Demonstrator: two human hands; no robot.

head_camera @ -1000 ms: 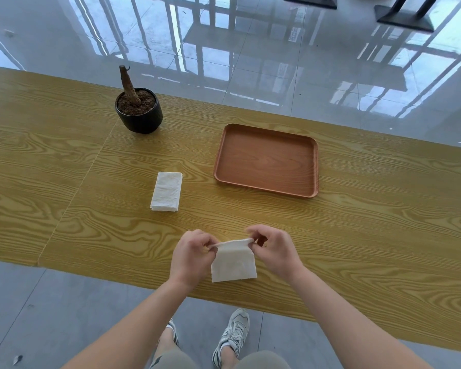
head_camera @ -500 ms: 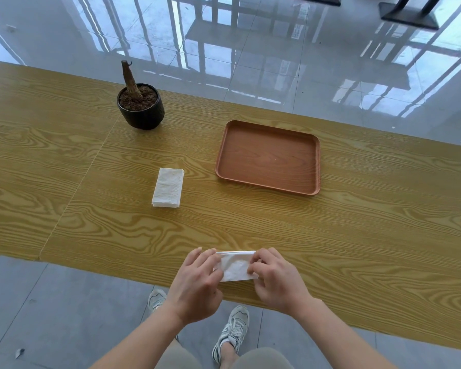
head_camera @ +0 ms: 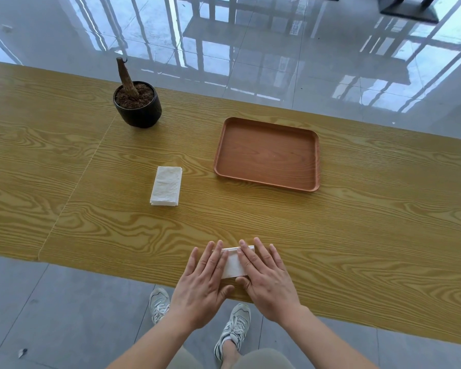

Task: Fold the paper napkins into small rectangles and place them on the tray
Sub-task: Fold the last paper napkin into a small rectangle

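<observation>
I am pressing both hands, left point(head_camera: 203, 284) and right point(head_camera: 266, 278), flat and spread on the small white folded paper napkin point(head_camera: 233, 264) at the near edge of the yellow wood-grain surface point(head_camera: 357, 235), apparently creasing it, before carrying it to the empty brown rectangular wooden tray point(head_camera: 314, 161).

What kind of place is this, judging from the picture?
Probably an indoor dining or café-like hall, though I cannot be sure. A long wood-grain table stands on a glossy tiled floor that mirrors large windows, and a black table base shows at the top right. A small potted plant decorates the table.
</observation>
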